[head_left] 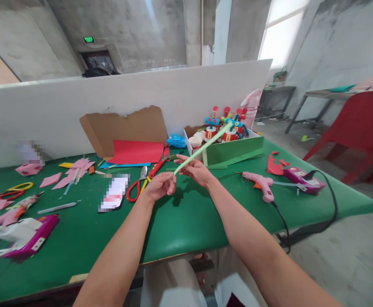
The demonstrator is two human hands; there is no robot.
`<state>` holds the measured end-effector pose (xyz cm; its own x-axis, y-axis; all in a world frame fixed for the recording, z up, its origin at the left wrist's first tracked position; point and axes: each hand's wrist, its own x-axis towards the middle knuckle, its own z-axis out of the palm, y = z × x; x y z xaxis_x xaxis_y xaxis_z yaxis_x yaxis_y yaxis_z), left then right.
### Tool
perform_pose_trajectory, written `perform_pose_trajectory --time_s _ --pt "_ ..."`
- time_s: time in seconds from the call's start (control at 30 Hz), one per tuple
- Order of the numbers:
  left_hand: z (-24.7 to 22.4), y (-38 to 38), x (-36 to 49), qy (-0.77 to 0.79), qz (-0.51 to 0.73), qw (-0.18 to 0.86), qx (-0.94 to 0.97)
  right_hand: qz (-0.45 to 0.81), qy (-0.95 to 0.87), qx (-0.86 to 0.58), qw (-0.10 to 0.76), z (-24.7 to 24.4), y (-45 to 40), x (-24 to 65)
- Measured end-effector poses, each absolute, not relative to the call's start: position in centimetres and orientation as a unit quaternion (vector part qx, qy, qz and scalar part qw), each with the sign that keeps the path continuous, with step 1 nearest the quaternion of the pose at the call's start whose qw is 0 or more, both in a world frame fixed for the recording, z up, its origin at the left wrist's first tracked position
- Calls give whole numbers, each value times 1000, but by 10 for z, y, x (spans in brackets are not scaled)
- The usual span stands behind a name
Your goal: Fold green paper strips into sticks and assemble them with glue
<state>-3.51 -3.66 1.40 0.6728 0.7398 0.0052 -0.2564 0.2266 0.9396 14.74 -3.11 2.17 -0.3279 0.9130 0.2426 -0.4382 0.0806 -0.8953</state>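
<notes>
A long light-green paper strip (205, 146) slants up and away over the table, its far end passing in front of a box of paper figures. My left hand (160, 186) pinches the strip's near end between thumb and fingers. Just beyond it, my right hand (195, 170) has its fingers closed around the lower part of the strip; the exact finger contact is partly hidden. A dark coiled paper spring (171, 157) lies by the right fingertips. Beside the left hand are red-handled scissors (138, 187) and a red-handled tool (156, 168).
A white-and-green box (234, 151) with several red-and-blue figures stands behind the hands. At right are a pink glue gun (260, 184) and a purple power strip (304, 181). Left lie a phone (114, 192), pink paper (77, 170) and another power strip (34, 238). Red paper (138, 152) lies behind.
</notes>
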Motion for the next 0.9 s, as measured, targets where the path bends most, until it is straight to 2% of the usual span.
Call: perform_pose_trajectory --time_s 0.27,0.43,0.53,0.67,0.9 --pt "12 -36 -34 229 330 761 509 611 -497 -214 577 26 -34 147" --pt "11 -36 -30 286 279 755 520 596 -495 -256 579 28 -36 145" --pt "11 -36 -27 321 297 736 517 587 -488 -292 576 26 -34 145" --pt "11 -35 -24 327 362 645 588 575 -505 -326 556 23 -31 145" --pt "16 -35 -22 358 377 463 718 560 -488 -349 571 21 -29 144"
